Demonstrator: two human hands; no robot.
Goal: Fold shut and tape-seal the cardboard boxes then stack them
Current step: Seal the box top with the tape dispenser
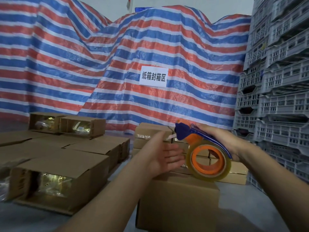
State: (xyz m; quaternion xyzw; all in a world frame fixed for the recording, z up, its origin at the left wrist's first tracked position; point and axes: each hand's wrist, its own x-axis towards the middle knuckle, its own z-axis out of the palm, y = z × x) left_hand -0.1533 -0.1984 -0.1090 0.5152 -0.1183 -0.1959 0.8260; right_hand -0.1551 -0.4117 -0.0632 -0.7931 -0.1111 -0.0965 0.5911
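Right grip (222, 139) clasps tape dispenser (200, 148) | left grip (164, 156) spread – striped tarp (117, 64) behind, boxes (58, 178) around

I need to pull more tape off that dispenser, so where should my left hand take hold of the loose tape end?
Pinch the loose tape end where it sticks out below the blue head of the tape dispenser. Come from the left: the tab points that way, toward your open left hand. The right hand already has its grip on the handle, so that side is taken.
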